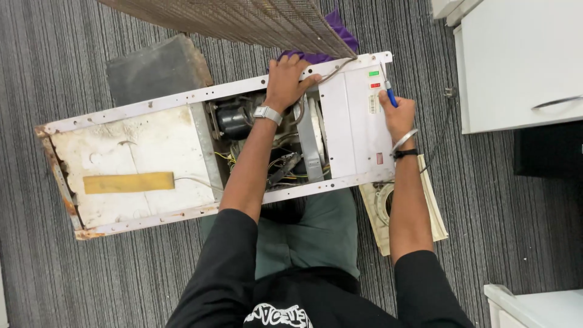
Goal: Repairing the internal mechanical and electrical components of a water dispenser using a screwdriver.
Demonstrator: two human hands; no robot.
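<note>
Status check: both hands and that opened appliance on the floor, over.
Left hand gripping appliance top edge. Right hand holding blue-handled screwdriver at white panel. Wire grille overhangs.

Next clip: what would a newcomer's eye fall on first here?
The long white, rust-edged appliance casing lying open on the grey striped carpet, wiring and a black motor exposed mid-frame. The left hand grips its far edge; the right hand holds a blue-handled screwdriver near the red and green indicators.

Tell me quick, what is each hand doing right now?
Left hand: fingers curled over the far edge of the white cabinet, gripping it.
Right hand: closed on a blue-handled screwdriver.
</note>
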